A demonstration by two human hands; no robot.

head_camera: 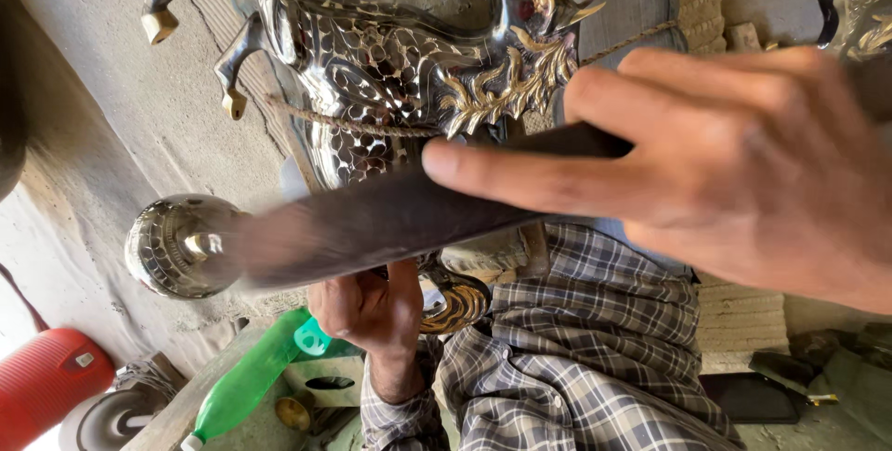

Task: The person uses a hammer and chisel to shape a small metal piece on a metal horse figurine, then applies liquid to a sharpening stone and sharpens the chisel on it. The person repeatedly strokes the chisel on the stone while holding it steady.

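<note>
My right hand (734,172) fills the right side and grips a long dark tool (372,219), forefinger stretched along it; the tool's left end is blurred. That end lies over a round chased silver-coloured metal piece (177,247). Behind the tool stands a shiny silver horse figure (390,70) with a gold mane, a thin rope (353,124) running across it. Lower in the middle, my left hand (367,307), in a checked sleeve, holds the metalwork from beneath, beside a round gold-coloured part (455,307). What its fingers close on is partly hidden by the tool.
Checked cloth (576,358) covers the lower middle. A green plastic bottle (246,381), a red ribbed container (46,377) and a grey wheel (107,418) lie at the lower left. A dark flat slab (753,397) sits lower right. A grey concrete surface (111,107) spreads left.
</note>
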